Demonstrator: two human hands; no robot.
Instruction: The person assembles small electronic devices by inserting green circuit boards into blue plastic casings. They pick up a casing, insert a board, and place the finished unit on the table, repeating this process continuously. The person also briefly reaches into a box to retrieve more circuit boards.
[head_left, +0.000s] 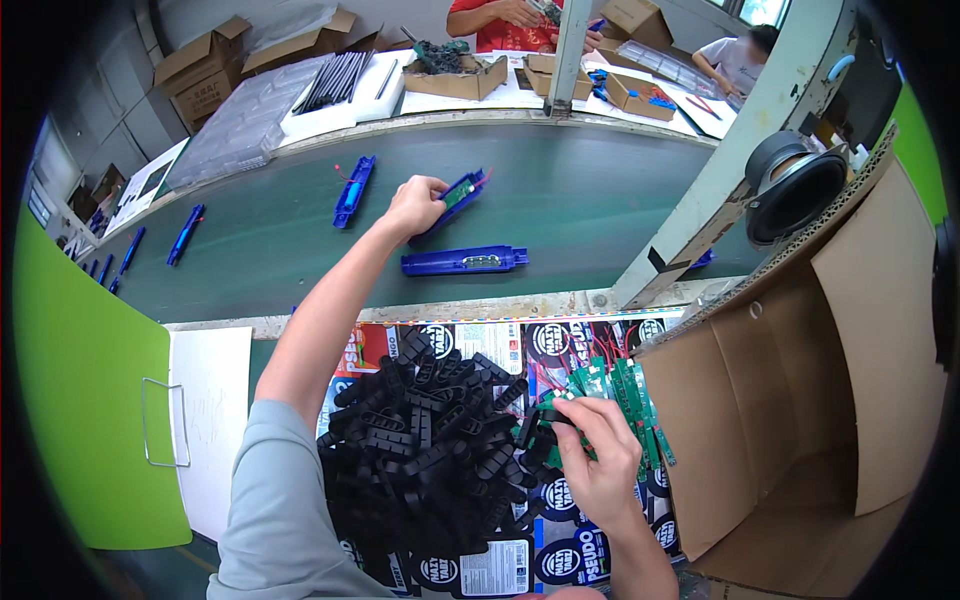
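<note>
Over the green conveyor belt, my left hand [415, 207] is closed on one end of a long blue plastic housing [462, 192]. A green circuit board lies in that housing, and red wire sticks out at its far end. My right hand [603, 462] pinches a small black plastic part [546, 416] between thumb and fingers. To the left of that hand lies a heap of similar black parts [420, 450]. Under and beyond its fingers are green circuit boards [635, 400] with red wires. Another blue housing [465, 261] rests on the belt just nearer than my left hand.
More blue housings [354, 192] are spread leftward along the conveyor belt [270, 255]. An open cardboard box [740, 430] stands at right, below a round black speaker [797, 190] and a slanting metal post [735, 180]. A white sheet on a green board [205, 430] is at left. People work across the belt.
</note>
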